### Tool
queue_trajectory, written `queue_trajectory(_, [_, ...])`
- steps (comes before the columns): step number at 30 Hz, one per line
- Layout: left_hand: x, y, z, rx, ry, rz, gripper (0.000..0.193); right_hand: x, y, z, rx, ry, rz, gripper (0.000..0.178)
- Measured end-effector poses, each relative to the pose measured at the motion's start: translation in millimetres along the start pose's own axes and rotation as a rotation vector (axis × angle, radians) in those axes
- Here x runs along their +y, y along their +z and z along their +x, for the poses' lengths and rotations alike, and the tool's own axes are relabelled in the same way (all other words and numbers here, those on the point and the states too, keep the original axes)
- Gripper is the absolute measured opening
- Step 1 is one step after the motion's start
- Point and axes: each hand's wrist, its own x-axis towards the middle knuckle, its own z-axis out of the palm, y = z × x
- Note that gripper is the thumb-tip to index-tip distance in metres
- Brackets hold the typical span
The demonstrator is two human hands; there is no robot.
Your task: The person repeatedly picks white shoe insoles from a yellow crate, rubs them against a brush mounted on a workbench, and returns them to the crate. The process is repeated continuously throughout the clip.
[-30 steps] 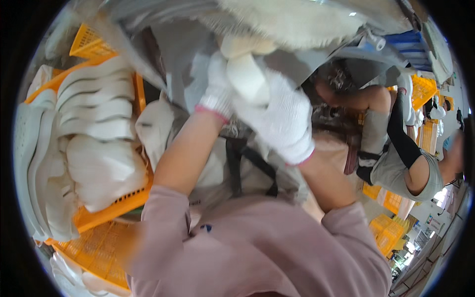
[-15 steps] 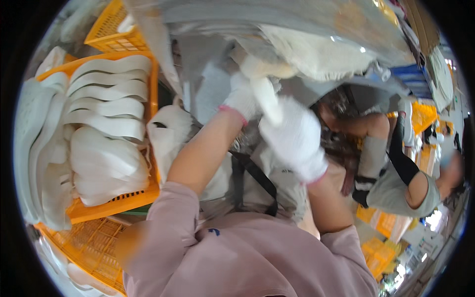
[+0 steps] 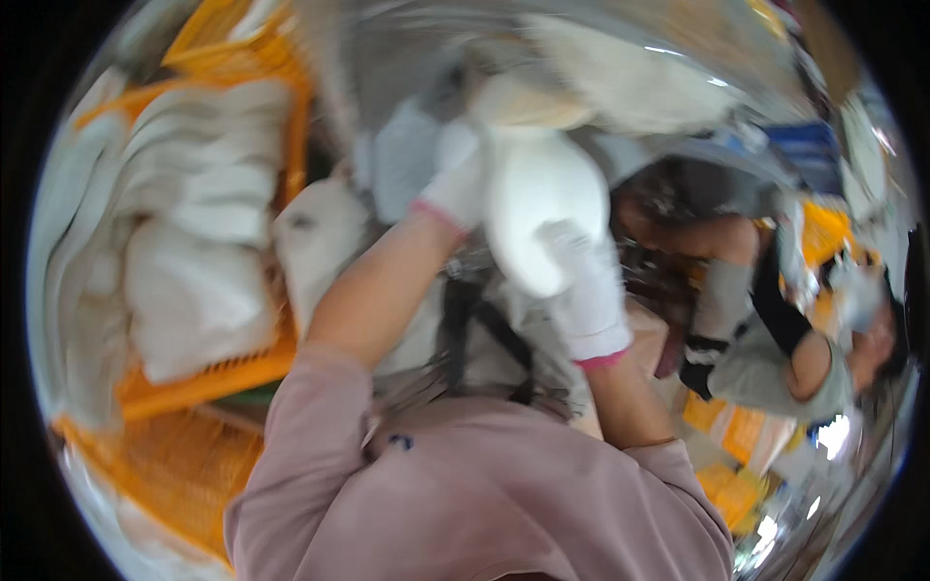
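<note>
A white shoe sole [image 3: 531, 198] is held in front of me, its broad face turned up and blurred by motion. My right hand [image 3: 586, 295], in a white knitted glove with a pink cuff, grips its near end, fingers lying over the face. At the sole's far left edge, my left hand [image 3: 458, 184] in a matching glove is closed on it; its fingers are partly hidden and smeared. A cream rounded thing [image 3: 533, 100], its kind unclear, touches or overlaps the sole's far end.
On the left, an orange crate [image 3: 208, 392] holds several white soles [image 3: 199, 290] in rows. Another orange crate [image 3: 184, 465] sits below it. Clear plastic sheeting [image 3: 668, 58] spans the far side. To the right, another person [image 3: 785, 353] sits close by.
The sole has turned from edge-on to show its broad face. My right hand has moved slightly nearer and now lies on its near end; the left has shifted a little left.
</note>
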Motion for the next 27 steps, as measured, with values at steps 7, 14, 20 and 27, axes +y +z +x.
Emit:
queue_trajectory(7, [82.1, -65.3, -108.4, 0.027, 0.143, 0.772, 0.038, 93.8, -43.0, -163.1, 0.181, 0.644, 0.690, 0.048])
queue_trajectory(14, [146.7, -200.7, -235.4, -0.068, 0.027, 2.073, 0.064, 161.9, -11.4, -278.1, -0.385, 0.740, -0.085, 0.057])
queue_trajectory(20, [179.8, -235.0, -215.5, -0.291, -0.060, 1.986, 0.047, 116.2, -6.2, -139.5, -0.055, 0.225, 0.138, 0.038])
queue_trajectory(27, [181.9, -240.3, -217.5, 0.661, 0.233, 0.971, 0.020, -69.3, 51.1, -28.7, -0.082, -0.345, 0.344, 0.042])
